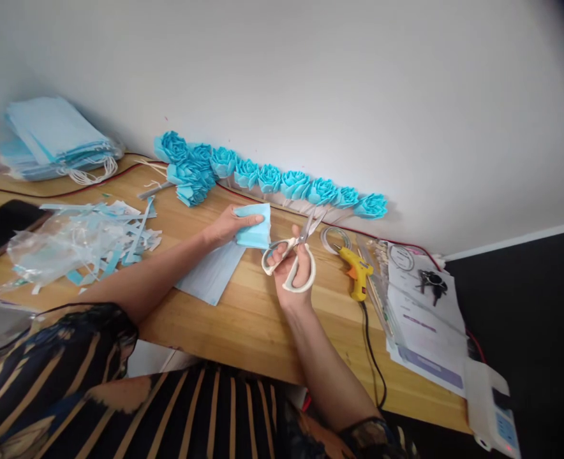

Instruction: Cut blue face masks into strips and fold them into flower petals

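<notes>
Left hand [229,226] up over worktop [258,319], fingers pinching folded blue piece [257,235], thumb on top. Right hand [281,280] just beside, fingers looped through white-handled scissors [302,240], 2 blades slightly parted, tips toward wall [358,83]. Pale blue sheet [215,275] lies flat below. Blue flowers [295,185] line wall; yellow glue gun [358,274] sits right of scissors; scraps [136,239] lie heaped at left.

left grip [231,225]: pinching, thumb [252,220] uppermost | right grip [292,260]: fingers [304,266] curled | forearms [327,363] angled inward
</notes>
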{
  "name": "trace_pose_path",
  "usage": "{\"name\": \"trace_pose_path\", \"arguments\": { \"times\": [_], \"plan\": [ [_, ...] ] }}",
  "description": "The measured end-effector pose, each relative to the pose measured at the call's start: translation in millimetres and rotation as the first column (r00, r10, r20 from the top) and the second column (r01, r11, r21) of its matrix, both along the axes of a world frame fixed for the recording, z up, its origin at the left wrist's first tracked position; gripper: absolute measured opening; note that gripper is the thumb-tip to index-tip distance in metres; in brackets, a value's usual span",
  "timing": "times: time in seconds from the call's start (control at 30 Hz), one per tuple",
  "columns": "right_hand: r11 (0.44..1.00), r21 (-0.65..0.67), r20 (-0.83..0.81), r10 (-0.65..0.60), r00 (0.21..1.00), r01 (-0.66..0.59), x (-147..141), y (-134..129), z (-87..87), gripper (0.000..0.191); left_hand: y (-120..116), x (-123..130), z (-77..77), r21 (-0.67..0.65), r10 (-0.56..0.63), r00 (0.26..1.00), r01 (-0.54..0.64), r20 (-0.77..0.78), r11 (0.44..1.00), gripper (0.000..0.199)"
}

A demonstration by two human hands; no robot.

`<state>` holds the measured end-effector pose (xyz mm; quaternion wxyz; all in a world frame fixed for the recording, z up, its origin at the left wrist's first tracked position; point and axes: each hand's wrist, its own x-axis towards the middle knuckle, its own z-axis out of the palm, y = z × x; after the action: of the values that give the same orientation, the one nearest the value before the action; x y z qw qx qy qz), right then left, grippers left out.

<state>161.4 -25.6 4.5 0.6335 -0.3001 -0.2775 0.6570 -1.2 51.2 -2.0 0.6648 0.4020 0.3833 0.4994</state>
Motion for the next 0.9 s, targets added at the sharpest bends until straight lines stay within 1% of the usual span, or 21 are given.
{"name": "trace_pose_path", "arguments": {
  "times": [0.1,0.17,0.2,0.23,0.3,0.33,0.37,0.4,0.43,0.47,0.5,0.53,0.57,0.6,0.67,0.7,0.73,0.8,0.87,0.9],
  "plan": [
    [0.999,0.004,0.027,-0.036,0.999,0.036,0.5,2.0,-0.7,0.045,2.6,-0.3,-1.6,0.021,0.043,0.999,-0.043,0.003,0.999,0.047],
    [0.996,0.028,0.099,-0.086,0.991,0.084,4.5,5.9,0.0,0.047,5.2,-0.5,-4.9,0.052,0.085,0.996,-0.085,0.003,0.995,0.046],
    [0.991,0.057,0.161,-0.132,0.978,0.124,8.0,8.8,1.0,0.048,6.5,-0.4,-6.8,0.066,0.106,0.994,-0.106,0.0,0.992,0.046],
    [0.983,0.088,0.242,-0.181,0.953,0.164,12.5,12.2,2.4,0.05,7.6,-0.2,-8.7,0.077,0.121,0.993,-0.121,-0.003,0.99,0.046],
    [0.964,0.144,0.446,-0.266,0.854,0.225,24.4,18.8,7.2,0.053,9.0,0.5,-11.4,0.096,0.139,0.99,-0.137,-0.009,0.986,0.047],
    [0.952,0.171,0.55,-0.306,0.777,0.253,31.7,21.2,10.6,0.054,9.2,0.8,-12.1,0.102,0.141,0.99,-0.14,-0.009,0.985,0.047],
    [0.946,0.207,0.663,-0.323,0.675,0.25,39.5,22.3,14.2,0.053,9.3,1.0,-12.3,0.104,0.145,0.989,-0.143,-0.009,0.984,0.047],
    [0.946,0.241,0.776,-0.321,0.542,0.215,47.9,21.7,17.8,0.049,9.2,1.1,-12.2,0.103,0.15,0.989,-0.148,-0.007,0.984,0.048],
    [0.95,0.256,0.869,-0.308,0.387,0.18,56.6,19.0,20.8,0.044,9.2,0.9,-11.8,0.098,0.158,0.987,-0.156,-0.005,0.983,0.048],
    [0.957,0.252,0.932,-0.279,0.23,0.142,65.5,14.2,22.7,0.038,9.3,0.7,-11.2,0.091,0.166,0.986,-0.165,-0.003,0.982,0.049],
    [0.966,0.24,0.964,-0.248,0.091,0.091,74.5,7.5,23.2,0.034,9.4,0.3,-10.5,0.084,0.175,0.985,-0.175,0.001,0.981,0.049],
    [0.975,0.218,0.976,-0.217,-0.024,0.036,83.4,-0.7,22.0,0.032,9.7,-0.1,-9.8,0.081,0.187,0.982,-0.187,0.007,0.979,0.049],
    [0.981,0.194,0.975,-0.194,-0.111,-0.011,92.1,-10.0,19.1,0.034,10.0,-0.3,-9.2,0.083,0.198,0.98,-0.198,0.015,0.977,0.049],
    [0.984,0.169,0.967,-0.175,-0.186,-0.047,100.6,-19.6,15.1,0.037,10.3,-0.4,-8.7,0.086,0.205,0.979,-0.206,0.022,0.975,0.049],
    [0.993,0.12,0.924,-0.12,-0.362,-0.022,116.2,-38.0,6.3,0.039,10.3,-0.1,-8.2,0.092,0.2,0.979,-0.202,0.031,0.975,0.05],
    [0.997,0.072,0.898,-0.068,-0.436,-0.007,123.2,-45.8,3.2,0.039,10.1,0.3,-8.3,0.092,0.189,0.981,-0.191,0.033,0.977,0.051],
    [1.0,0.024,0.87,-0.024,-0.493,-0.006,129.2,-52.2,2.0,0.04,9.7,0.7,-8.5,0.091,0.174,0.984,-0.176,0.033,0.98,0.052],
    [0.999,-0.036,0.819,0.015,-0.573,-0.025,138.0,-60.3,6.0,0.043,9.1,1.5,-9.8,0.084,0.153,0.987,-0.156,0.038,0.984,0.053],
    [0.992,-0.119,0.771,0.063,-0.634,-0.046,141.0,-62.2,17.7,0.044,9.1,2.0,-12.0,0.083,0.155,0.987,-0.157,0.035,0.984,0.052],
    [0.991,-0.132,0.745,0.085,-0.661,-0.022,139.7,-61.0,24.8,0.045,9.3,2.1,-13.2,0.085,0.158,0.987,-0.16,0.031,0.983,0.052]
  ]
}}
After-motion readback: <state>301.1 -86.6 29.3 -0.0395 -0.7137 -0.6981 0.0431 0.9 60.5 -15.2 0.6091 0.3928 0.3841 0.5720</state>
